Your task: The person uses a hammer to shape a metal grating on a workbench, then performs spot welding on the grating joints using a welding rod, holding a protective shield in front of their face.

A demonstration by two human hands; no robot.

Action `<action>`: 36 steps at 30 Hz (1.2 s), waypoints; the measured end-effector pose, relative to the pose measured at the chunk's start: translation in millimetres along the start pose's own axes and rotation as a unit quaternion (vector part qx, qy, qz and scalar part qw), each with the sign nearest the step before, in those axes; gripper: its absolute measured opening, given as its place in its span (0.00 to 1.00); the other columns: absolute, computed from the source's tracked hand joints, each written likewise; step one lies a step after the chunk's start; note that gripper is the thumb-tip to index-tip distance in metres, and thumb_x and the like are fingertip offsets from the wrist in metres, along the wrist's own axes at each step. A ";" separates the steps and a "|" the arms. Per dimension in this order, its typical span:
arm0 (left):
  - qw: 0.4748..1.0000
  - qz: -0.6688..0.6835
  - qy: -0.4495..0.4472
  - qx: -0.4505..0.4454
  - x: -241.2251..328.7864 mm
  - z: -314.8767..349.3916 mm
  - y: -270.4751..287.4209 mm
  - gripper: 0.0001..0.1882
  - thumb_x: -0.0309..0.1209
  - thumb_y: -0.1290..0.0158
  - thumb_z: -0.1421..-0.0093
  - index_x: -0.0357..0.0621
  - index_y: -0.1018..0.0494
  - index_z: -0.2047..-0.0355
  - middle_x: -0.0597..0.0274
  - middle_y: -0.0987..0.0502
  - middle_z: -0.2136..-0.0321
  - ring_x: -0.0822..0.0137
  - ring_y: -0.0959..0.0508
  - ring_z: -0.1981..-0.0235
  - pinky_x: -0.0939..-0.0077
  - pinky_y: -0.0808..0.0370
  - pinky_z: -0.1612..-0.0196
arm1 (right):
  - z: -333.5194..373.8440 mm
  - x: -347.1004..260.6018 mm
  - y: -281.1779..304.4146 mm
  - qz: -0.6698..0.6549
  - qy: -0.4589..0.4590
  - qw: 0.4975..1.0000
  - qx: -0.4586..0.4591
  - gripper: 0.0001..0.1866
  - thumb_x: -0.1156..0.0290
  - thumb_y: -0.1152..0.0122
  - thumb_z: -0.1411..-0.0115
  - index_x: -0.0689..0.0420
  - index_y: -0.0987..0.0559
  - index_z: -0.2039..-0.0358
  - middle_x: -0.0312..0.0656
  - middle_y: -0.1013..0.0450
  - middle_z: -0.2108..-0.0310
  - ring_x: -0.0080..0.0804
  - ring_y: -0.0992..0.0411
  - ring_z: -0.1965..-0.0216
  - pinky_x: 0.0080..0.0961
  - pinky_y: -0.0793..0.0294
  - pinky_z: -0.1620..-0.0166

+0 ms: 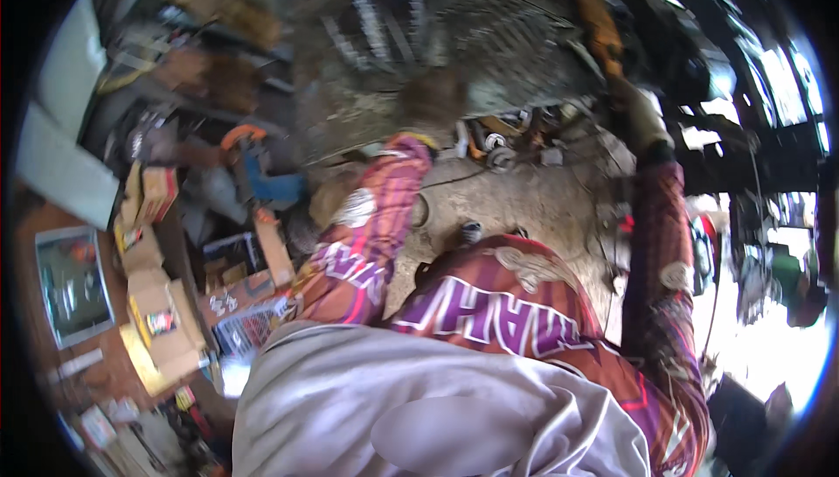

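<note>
My left hand (pixel 433 100) is smeared by motion over the near part of a dark, worn metal worktop (pixel 332 114); its fingers do not show clearly. On the right, my right hand (pixel 645 119) reaches forward in what looks like a pale glove. It appears closed around the near end of a long orange tool (pixel 601 27), blurred, whose exact kind I cannot make out. Pale metal strips (pixel 376 27) lie on the worktop ahead of my left hand. Beside them is a row of thin, dark rod-like pieces (pixel 511 40).
Small metal parts (pixel 498 149) litter the ground below the worktop's near edge. At left are a blue and orange tool (pixel 262 171), opened cardboard boxes (pixel 157 302) and a framed glass panel (pixel 74 285). A dark cable (pixel 459 182) crosses the dirt floor (pixel 542 206).
</note>
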State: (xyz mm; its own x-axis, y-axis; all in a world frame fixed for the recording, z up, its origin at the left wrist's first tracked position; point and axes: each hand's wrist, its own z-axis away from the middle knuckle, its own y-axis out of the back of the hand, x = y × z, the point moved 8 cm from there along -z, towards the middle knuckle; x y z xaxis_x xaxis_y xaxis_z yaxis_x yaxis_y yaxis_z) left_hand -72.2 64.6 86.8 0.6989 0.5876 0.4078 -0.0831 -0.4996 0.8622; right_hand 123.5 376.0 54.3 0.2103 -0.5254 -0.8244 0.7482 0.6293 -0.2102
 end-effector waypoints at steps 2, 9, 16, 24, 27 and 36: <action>0.999 0.016 0.023 -0.038 3.0 -1.3 6.3 0.15 0.42 0.52 0.37 0.47 0.23 0.61 0.46 0.21 0.68 0.44 0.21 0.65 0.49 0.25 0.61 | 6.8 -14.6 -17.5 0.026 -0.005 0.994 -0.104 0.13 0.54 0.38 0.37 0.51 0.24 0.68 0.27 0.32 0.77 0.16 0.35 0.82 0.16 0.34 0.77; 0.998 0.041 0.016 -0.040 -1.2 9.1 17.2 0.18 0.40 0.49 0.40 0.50 0.26 0.50 0.47 0.20 0.67 0.47 0.20 0.62 0.50 0.24 0.59 | -27.0 -10.1 -31.0 0.196 0.011 0.966 -0.171 0.10 0.63 0.45 0.34 0.50 0.24 0.72 0.25 0.35 0.79 0.13 0.37 0.81 0.15 0.40 0.78; 0.994 0.042 0.047 -0.088 5.5 16.3 27.7 0.19 0.37 0.50 0.40 0.55 0.28 0.48 0.49 0.21 0.67 0.48 0.19 0.64 0.50 0.23 0.59 | -6.0 0.4 -23.5 0.141 0.094 0.982 -0.078 0.12 0.64 0.45 0.35 0.53 0.24 0.76 0.28 0.35 0.82 0.13 0.39 0.84 0.14 0.44 0.81; 0.996 -0.003 0.066 -0.055 9.8 30.4 33.6 0.15 0.36 0.49 0.40 0.51 0.27 0.54 0.50 0.21 0.69 0.49 0.19 0.64 0.51 0.24 0.60 | 93.2 -20.6 -64.5 0.169 0.226 0.953 -0.105 0.14 0.68 0.42 0.40 0.60 0.30 0.57 0.35 0.32 0.76 0.18 0.37 0.84 0.14 0.41 0.81; 0.985 0.139 0.031 0.100 57.5 51.8 56.1 0.16 0.38 0.46 0.42 0.48 0.27 0.55 0.49 0.21 0.69 0.48 0.19 0.65 0.52 0.24 0.60 | 117.0 -23.0 -53.7 0.192 0.263 0.938 -0.116 0.17 0.71 0.43 0.41 0.62 0.32 0.53 0.35 0.33 0.78 0.18 0.36 0.84 0.17 0.39 0.83; 0.842 0.399 0.113 0.346 153.1 123.2 130.2 0.59 0.49 0.30 0.55 0.35 0.52 0.33 0.42 0.33 0.44 0.52 0.29 0.43 0.59 0.32 0.40 | 179.6 50.5 -102.2 0.343 0.302 0.832 -0.314 0.33 0.79 0.39 0.44 0.63 0.39 0.37 0.42 0.30 0.56 0.29 0.30 0.60 0.24 0.30 0.57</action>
State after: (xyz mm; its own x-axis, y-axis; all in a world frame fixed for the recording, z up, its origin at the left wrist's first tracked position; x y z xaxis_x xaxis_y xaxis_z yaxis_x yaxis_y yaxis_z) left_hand 111.5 11.1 224.5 0.4575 -0.0436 0.8882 0.0264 -0.9977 -0.0626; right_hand 170.7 182.3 128.5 -0.0437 0.3454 -0.9374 0.0660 0.9373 0.3423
